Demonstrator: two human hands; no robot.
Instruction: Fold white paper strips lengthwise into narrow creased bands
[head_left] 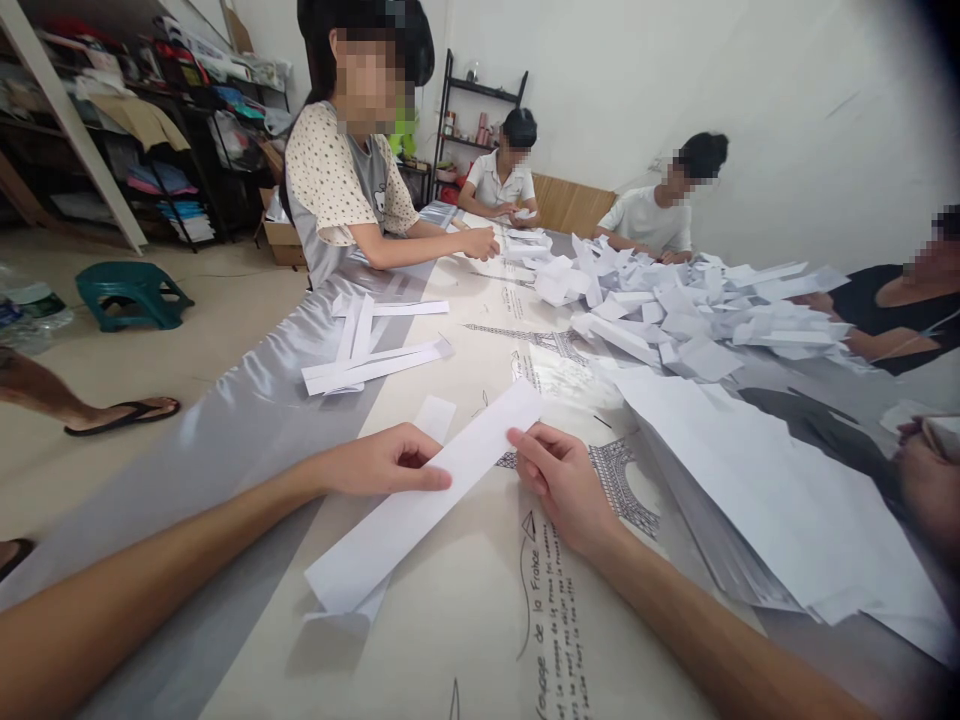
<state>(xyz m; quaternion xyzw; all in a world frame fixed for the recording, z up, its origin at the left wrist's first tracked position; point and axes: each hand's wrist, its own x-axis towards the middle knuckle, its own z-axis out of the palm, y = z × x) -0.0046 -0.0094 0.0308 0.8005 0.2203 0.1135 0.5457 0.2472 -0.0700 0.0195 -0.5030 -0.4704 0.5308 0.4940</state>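
Observation:
A long folded strip of white paper (420,510) slants between my hands, just above the table. My left hand (390,462) grips its left side, thumb on top and fingers underneath. With thumb and bent fingers, my right hand (553,470) pinches the strip near its upper right end. Part of a fold or second layer shows beneath the strip at its lower left. Several folded paper strips (367,360) lie beyond my left hand. To the right of my right hand rests a stack of flat white sheets (780,490).
A large heap of folded papers (660,300) covers the table's far right. Several people sit or stand around the table, one person's hands (480,243) at the far left side. The tablecloth (315,640) has Eiffel Tower prints. A green stool (133,292) stands on the floor.

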